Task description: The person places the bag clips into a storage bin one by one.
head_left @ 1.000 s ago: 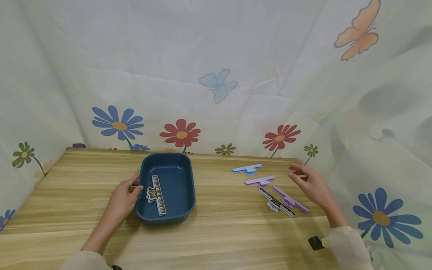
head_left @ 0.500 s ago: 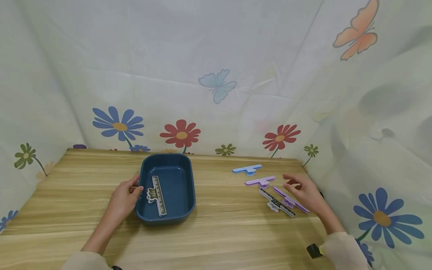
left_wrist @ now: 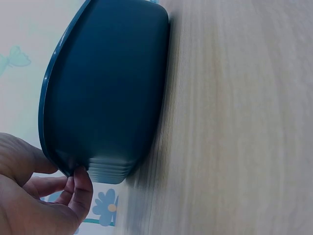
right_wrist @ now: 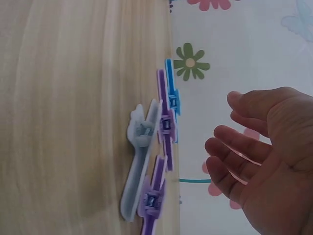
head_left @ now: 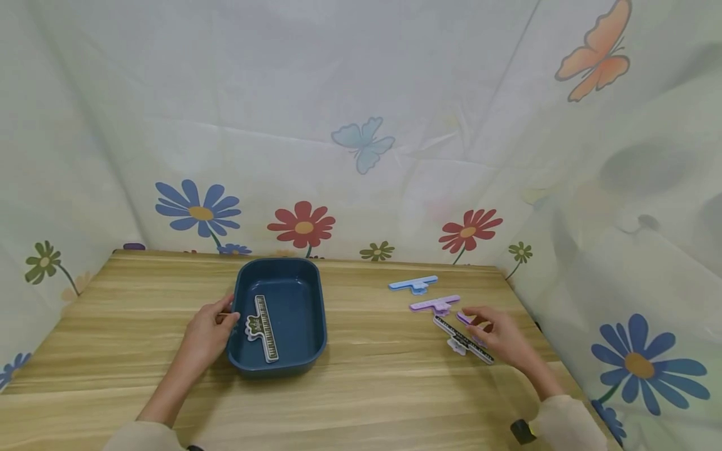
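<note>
My left hand [head_left: 204, 332] holds the left rim of a dark blue plastic bin [head_left: 297, 310], thumb and fingers pinching its edge in the left wrist view. Inside the bin lies a long clip [head_left: 265, 329] with a piano-key pattern. Over at the right, my right hand [head_left: 501, 336] hovers above a purple clip [head_left: 465, 318] and partly hides it in the head view. Nothing is between its bent fingers, which stand apart from the clips in the right wrist view. Just left of the purple clip lies a black-and-white clip [head_left: 464, 341].
Farther back on the wooden table [head_left: 372, 388] are a light purple clip [head_left: 434, 305] and a blue clip [head_left: 413, 284]. A flower-printed curtain [head_left: 254, 150] hangs behind the table and along its sides.
My right hand has moved left and down, from beyond the right-hand clips to over the purple one. My left hand and the bin stay put.
</note>
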Action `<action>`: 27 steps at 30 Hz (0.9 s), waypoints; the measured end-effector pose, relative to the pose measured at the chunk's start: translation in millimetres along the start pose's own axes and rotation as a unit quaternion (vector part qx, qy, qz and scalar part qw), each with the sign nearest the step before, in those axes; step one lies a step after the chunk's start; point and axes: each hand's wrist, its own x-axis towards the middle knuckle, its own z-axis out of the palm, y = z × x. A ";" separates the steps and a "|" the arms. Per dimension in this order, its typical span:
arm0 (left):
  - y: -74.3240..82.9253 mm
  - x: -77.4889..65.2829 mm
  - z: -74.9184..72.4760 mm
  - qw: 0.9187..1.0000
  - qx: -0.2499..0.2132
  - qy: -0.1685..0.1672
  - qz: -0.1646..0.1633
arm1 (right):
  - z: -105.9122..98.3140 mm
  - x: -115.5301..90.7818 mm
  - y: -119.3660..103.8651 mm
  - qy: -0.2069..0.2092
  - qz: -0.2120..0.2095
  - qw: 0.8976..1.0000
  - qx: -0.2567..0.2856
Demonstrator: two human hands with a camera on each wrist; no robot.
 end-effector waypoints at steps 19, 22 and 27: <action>0.4 -1.5 0.9 1.000 0.003 0.005 0.005 | 21.1 -4.4 15.4 -0.082 -0.015 0.996 0.012; 0.0 -0.8 1.3 1.000 0.003 0.005 0.004 | 23.8 -4.9 16.9 -0.093 -0.013 0.996 0.010; -0.4 0.0 1.4 1.000 0.002 0.002 -0.001 | 28.3 -7.5 18.8 -0.088 -0.012 0.996 -0.025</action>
